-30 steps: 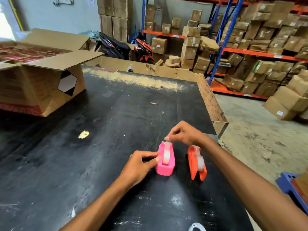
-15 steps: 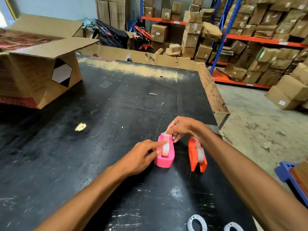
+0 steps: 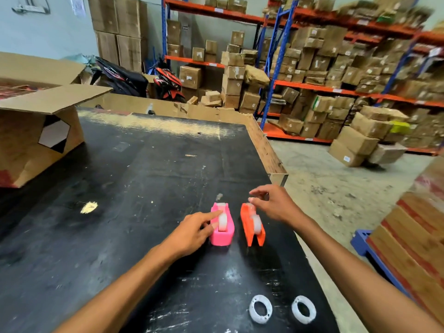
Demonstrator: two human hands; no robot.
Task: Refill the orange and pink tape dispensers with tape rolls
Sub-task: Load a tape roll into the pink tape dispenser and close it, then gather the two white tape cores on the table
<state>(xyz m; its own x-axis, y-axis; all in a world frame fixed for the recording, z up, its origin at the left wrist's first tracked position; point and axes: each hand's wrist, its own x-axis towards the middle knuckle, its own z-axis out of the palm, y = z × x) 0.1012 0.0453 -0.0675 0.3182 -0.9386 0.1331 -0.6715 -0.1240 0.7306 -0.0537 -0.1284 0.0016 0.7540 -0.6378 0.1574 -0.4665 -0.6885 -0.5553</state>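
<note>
A pink tape dispenser (image 3: 224, 233) and an orange tape dispenser (image 3: 248, 229) stand side by side on the black table (image 3: 120, 212), each with a clear tape roll seated in it. My left hand (image 3: 192, 233) rests against the pink dispenser's left side, its index finger stretched over the roll. My right hand (image 3: 276, 205) hovers just above the orange dispenser's far end, fingers spread and holding nothing. Two white empty tape cores (image 3: 260, 308) (image 3: 304, 309) lie flat near the table's front edge.
An open cardboard box (image 3: 36, 138) sits at the table's left. A cardboard wall (image 3: 262, 145) lines the table's far and right edges. Beyond are warehouse shelves (image 3: 336, 87) with boxes, a scooter (image 3: 165, 82), and a wooden stack (image 3: 413, 248) at right.
My right hand has let go of the pink dispenser's front and shifted right, over the orange dispenser. The view tilted, bringing both empty cores into sight.
</note>
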